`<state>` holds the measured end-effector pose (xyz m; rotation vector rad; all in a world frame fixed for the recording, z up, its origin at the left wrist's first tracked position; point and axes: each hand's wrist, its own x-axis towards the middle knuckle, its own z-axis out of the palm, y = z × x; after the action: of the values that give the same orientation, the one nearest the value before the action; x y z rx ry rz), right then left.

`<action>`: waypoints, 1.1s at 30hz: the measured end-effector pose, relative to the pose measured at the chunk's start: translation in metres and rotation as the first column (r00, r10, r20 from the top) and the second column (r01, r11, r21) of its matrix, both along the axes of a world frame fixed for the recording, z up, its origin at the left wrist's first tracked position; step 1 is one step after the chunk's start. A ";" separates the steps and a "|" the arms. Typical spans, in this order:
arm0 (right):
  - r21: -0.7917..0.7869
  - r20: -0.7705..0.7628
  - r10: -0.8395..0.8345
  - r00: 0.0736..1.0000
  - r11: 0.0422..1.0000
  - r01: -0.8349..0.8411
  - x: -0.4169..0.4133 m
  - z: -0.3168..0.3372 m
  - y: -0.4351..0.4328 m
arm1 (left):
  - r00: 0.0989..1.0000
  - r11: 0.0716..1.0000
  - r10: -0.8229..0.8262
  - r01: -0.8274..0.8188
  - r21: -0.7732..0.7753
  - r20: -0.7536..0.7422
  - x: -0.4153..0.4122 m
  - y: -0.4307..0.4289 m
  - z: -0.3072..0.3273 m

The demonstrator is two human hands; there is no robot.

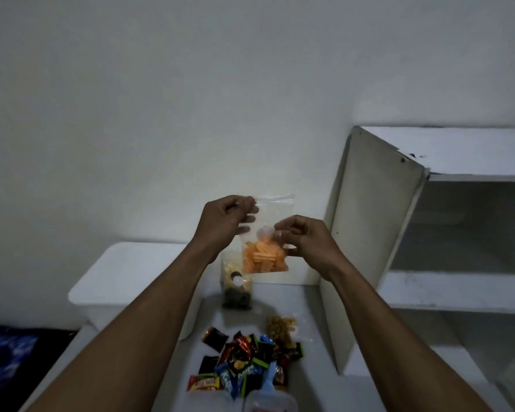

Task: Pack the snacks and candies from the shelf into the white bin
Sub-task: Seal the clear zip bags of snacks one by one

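Where the surface [309, 328] meets its near edge, a heap of candy wrappers [244, 364] lies, their lettering too blurred to read. Farther on, both hands hold up a clear bag of orange snacks [263, 257]: the left hand [223, 221] pinches its top corner, the right hand [304, 236] its side. The white bin [125, 275] sits beyond, at the left edge.

Two hands [223, 217] [305, 236]; one orange-snack bag [263, 257]; one jar [236, 288]; one white bin [131, 275]; one nut bag [281, 325].

Legible text: none. Lettering on candy wrappers [244, 367], on the surface below the hands, too blurred to read.
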<state>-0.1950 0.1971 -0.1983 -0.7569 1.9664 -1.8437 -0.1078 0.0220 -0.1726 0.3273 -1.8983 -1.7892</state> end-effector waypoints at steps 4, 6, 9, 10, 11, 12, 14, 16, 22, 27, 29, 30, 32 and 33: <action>0.022 0.046 -0.026 0.999 0.999 0.025 -0.007 -0.029 -0.009 | 0.988 0.998 -0.035 0.028 0.051 0.147 0.002 -0.009 -0.049; 0.053 0.044 -0.040 0.998 0.998 0.038 -0.012 -0.049 -0.018 | 0.978 0.997 -0.048 0.034 0.068 0.205 0.000 -0.017 -0.077; 0.126 0.014 -0.116 0.993 0.986 0.113 -0.022 -0.088 -0.039 | 0.966 0.998 -0.006 -0.012 0.069 0.259 -0.008 -0.032 -0.121; 0.155 -0.002 -0.149 0.989 0.977 0.147 -0.026 -0.103 -0.047 | 0.962 0.997 0.008 -0.029 0.074 0.271 -0.012 -0.038 -0.136; 0.182 -0.013 -0.180 0.984 0.967 0.179 -0.029 -0.118 -0.055 | 0.958 0.996 0.023 -0.046 0.075 0.285 -0.016 -0.043 -0.150; 0.211 -0.022 -0.208 0.978 0.955 0.208 -0.033 -0.133 -0.064 | 0.953 0.996 0.047 -0.069 0.063 0.300 -0.020 -0.049 -0.165; 0.258 -0.031 -0.234 0.972 0.937 0.234 -0.040 -0.162 -0.084 | 0.941 0.991 0.121 -0.132 0.014 0.316 -0.029 -0.061 -0.190; 0.287 0.000 -0.261 0.965 0.925 0.250 -0.044 -0.190 -0.104 | 0.923 0.980 0.197 -0.194 -0.044 0.330 -0.039 -0.076 -0.217; 0.348 0.058 -0.345 0.937 0.887 0.305 -0.050 -0.265 -0.138 | 0.870 0.951 0.304 -0.301 -0.071 0.388 -0.062 -0.099 -0.299; 0.406 0.058 -0.388 0.920 0.851 0.333 -0.060 -0.302 -0.148 | 0.794 0.939 0.334 -0.327 -0.107 0.508 -0.076 -0.108 -0.337; 0.429 0.050 -0.383 0.922 0.842 0.327 -0.062 -0.311 -0.149 | 0.762 0.935 0.352 -0.315 -0.164 0.543 -0.078 -0.110 -0.347; 0.443 0.040 -0.374 0.926 0.838 0.319 -0.063 -0.315 -0.149 | 0.748 0.933 0.357 -0.316 -0.172 0.559 -0.079 -0.110 -0.351; 0.460 0.023 -0.360 0.932 0.832 0.310 -0.064 -0.319 -0.149 | 0.731 0.933 0.355 -0.319 -0.168 0.583 -0.079 -0.112 -0.354; 0.464 0.019 -0.362 0.932 0.829 0.313 -0.065 -0.321 -0.149 | 0.727 0.932 0.356 -0.321 -0.168 0.587 -0.080 -0.113 -0.355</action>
<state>-0.2601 0.0484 -0.5193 -0.1669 2.4472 -1.4463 -0.1882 -0.0909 -0.5278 1.2867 -2.1045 -1.4710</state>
